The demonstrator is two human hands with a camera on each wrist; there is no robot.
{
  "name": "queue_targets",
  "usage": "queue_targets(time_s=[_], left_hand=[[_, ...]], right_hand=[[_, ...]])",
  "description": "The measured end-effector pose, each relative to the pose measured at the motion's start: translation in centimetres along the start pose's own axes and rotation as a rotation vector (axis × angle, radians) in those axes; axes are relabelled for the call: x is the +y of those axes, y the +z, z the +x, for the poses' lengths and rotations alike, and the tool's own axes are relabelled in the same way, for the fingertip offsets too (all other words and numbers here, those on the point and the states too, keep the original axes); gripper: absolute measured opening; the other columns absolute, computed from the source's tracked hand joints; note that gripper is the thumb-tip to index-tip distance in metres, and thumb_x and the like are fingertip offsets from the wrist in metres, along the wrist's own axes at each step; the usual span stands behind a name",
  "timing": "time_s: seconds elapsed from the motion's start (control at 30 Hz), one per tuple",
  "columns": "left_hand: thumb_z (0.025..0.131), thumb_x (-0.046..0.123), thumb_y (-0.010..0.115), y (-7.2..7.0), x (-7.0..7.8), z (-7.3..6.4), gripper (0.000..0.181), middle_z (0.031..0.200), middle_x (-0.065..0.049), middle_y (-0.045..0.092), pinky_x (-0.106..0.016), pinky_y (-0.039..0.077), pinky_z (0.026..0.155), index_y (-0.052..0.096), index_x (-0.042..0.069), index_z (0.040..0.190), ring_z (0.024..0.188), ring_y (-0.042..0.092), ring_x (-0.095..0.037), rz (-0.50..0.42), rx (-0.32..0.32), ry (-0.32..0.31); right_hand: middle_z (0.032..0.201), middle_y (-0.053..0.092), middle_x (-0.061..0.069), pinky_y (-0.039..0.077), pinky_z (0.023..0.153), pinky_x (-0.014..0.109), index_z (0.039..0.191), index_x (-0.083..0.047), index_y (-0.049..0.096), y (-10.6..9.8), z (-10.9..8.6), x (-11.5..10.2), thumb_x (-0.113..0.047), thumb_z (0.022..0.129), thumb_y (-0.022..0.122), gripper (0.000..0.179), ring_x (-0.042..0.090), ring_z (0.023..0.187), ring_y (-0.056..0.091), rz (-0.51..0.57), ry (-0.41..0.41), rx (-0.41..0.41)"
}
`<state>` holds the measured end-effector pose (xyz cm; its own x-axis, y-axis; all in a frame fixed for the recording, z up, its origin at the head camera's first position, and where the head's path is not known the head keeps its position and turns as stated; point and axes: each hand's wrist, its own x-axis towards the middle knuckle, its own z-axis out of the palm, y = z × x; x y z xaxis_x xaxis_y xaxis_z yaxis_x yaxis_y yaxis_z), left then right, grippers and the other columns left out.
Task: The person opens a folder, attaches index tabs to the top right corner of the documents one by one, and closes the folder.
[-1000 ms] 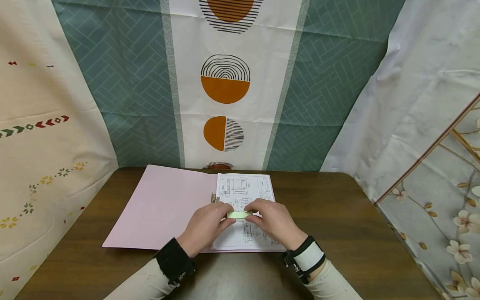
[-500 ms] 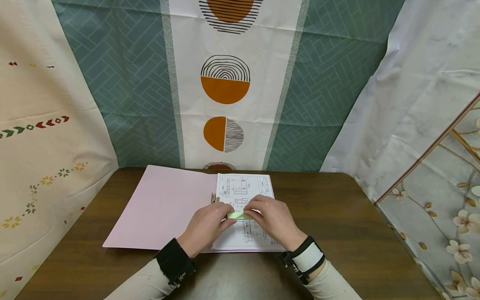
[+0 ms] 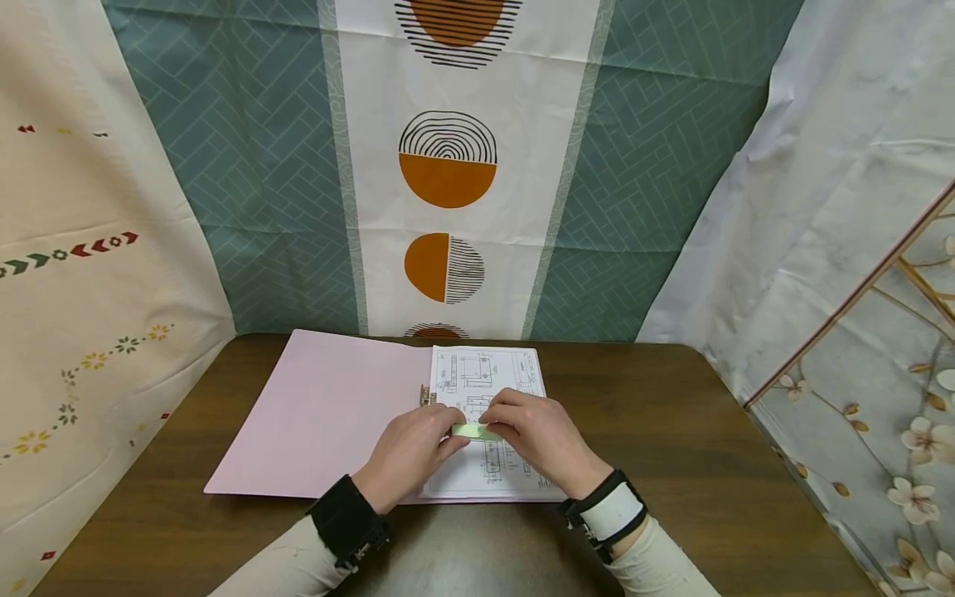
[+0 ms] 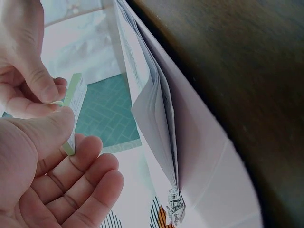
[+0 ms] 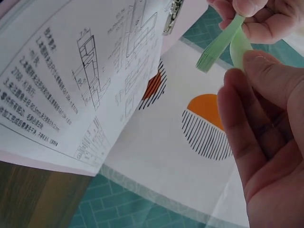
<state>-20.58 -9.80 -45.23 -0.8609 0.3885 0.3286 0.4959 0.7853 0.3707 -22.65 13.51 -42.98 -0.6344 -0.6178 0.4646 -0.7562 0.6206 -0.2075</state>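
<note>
My left hand (image 3: 410, 452) pinches one end of a thin pad of light green sticky notes (image 3: 468, 430), held over the printed sheets (image 3: 488, 373). In the right wrist view, the thumb and forefinger of my right hand (image 5: 270, 109) pinch the top green note (image 5: 239, 50). It curls away from the pad's stack (image 5: 216, 51) and is joined to it at the end by the left fingers. The left wrist view shows the pad (image 4: 76, 102) edge-on between left thumb and fingers. The sheets carry line drawings and lie in the right half of an open pink folder (image 3: 328, 406).
A metal clip (image 3: 427, 395) sits at the folder's spine. The folder lies on a dark brown wooden table (image 3: 634, 431). Patterned cloth (image 3: 649, 166) hangs behind the table, with more cloth at both sides.
My right fingers have lifted the top note's free end from the pad and shifted slightly left along it. My left hand has kept its place on the pad.
</note>
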Motion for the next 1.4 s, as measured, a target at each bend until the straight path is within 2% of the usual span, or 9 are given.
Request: queue_targets(time_s=[0.23,0.57,0.87,1.4], left_hand=[[0.095,0.026,0.09,0.06,0.02,-0.01,0.02,0.087,0.01,0.067,-0.027,0.047,0.065,0.08,0.014,0.109,0.073,0.055,-0.007,-0.008,0.0,0.0],[0.096,0.027,0.089,-0.09,0.28,0.01,0.02,0.085,0.011,0.066,-0.027,0.047,0.065,0.08,0.015,0.109,0.072,0.055,-0.007,-0.006,-0.001,0.0],[0.097,0.028,0.088,-0.14,0.37,-0.01,0.019,0.09,0.008,0.07,-0.028,0.048,0.067,0.08,0.015,0.108,0.075,0.057,-0.007,0.002,0.0,0.0],[0.097,0.028,0.088,-0.03,0.38,-0.03,0.019,0.088,0.009,0.068,-0.027,0.047,0.066,0.081,0.014,0.108,0.073,0.055,-0.007,-0.002,-0.004,0.002]], right_hand=[[0.101,0.08,-0.009,0.061,0.079,0.031,0.105,-0.022,0.086,-0.02,0.05,-0.03,-0.01,0.086,0.096,0.024,0.008,0.089,0.074,-0.104,-0.007,0.044],[0.1,0.084,-0.005,0.063,0.077,0.031,0.108,-0.017,0.087,0.16,0.08,-0.07,-0.008,0.084,0.097,0.028,0.01,0.087,0.078,-0.092,-0.008,0.091],[0.099,0.083,-0.004,0.063,0.079,0.03,0.106,-0.017,0.087,0.38,0.1,-0.1,-0.006,0.082,0.098,0.029,0.009,0.086,0.077,-0.077,-0.007,0.081],[0.098,0.083,-0.004,0.063,0.081,0.031,0.105,-0.017,0.087,0.32,0.03,-0.14,-0.006,0.082,0.098,0.028,0.01,0.086,0.077,-0.062,0.014,0.075]])
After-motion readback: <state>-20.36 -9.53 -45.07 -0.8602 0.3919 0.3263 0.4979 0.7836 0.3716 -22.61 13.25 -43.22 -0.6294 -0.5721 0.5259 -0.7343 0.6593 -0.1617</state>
